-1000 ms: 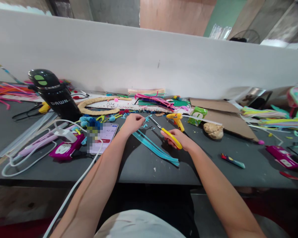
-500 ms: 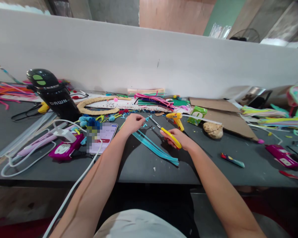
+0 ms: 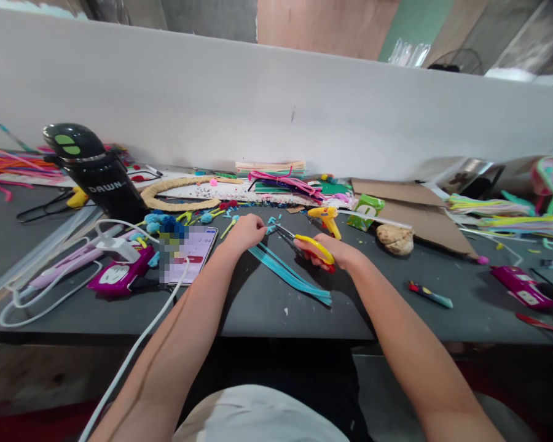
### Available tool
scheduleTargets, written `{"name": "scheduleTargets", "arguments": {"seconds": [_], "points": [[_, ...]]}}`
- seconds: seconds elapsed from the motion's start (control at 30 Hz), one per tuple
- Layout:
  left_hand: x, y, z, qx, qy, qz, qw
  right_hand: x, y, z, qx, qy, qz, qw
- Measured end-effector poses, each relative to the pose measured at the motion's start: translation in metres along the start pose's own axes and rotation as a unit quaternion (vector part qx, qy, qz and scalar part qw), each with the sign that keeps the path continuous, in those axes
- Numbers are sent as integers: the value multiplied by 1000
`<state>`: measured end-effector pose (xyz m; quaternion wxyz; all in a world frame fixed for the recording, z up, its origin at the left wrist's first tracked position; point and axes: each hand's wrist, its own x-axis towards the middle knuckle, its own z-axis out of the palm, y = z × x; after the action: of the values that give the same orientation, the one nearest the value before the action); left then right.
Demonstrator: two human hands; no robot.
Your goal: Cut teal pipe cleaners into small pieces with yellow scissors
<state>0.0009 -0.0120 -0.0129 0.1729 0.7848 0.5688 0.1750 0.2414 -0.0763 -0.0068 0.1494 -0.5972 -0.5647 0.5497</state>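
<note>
Yellow-handled scissors [image 3: 314, 247] are in my right hand [image 3: 330, 253], its fingers wrapped through the grips. Their blades point left and look slightly apart, tips close to my left hand [image 3: 250, 231]. That hand is closed in a pinch on a light blue pipe cleaner [image 3: 270, 229], of which only a short end shows at the fingertips. Snipped blue bits lie on the table just beyond the blades. Below and between my hands stretches a bundle of blue pipe cleaners [image 3: 295, 277], lying slantwise on the dark table [image 3: 267, 319].
A yellow glue gun [image 3: 325, 216] stands beyond my right hand, near a green packet [image 3: 366, 212] and cardboard [image 3: 419, 221]. Beside my left forearm lie a phone [image 3: 194, 255] and a white cable [image 3: 152, 325]. A black bottle [image 3: 104, 184] stands at left; a cutter [image 3: 430, 294] lies right.
The scissors have shifted slightly left toward my left hand, and their handles have turned so red inner parts show. The blades look wider apart. My left hand has hardly moved.
</note>
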Motion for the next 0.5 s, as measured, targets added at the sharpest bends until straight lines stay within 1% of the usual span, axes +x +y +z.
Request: {"name": "scheduleTargets", "arguments": {"seconds": [0.13, 0.33, 0.5], "points": [[0, -3, 1, 19, -6, 3, 1000, 2, -3, 0, -8, -12, 18, 1000], [1, -2, 0, 29, -4, -9, 1000, 5, 0, 1, -7, 5, 2, 1000], [3, -5, -2, 29, 9, -19, 999, 7, 3, 2, 6, 14, -4, 1000]]}}
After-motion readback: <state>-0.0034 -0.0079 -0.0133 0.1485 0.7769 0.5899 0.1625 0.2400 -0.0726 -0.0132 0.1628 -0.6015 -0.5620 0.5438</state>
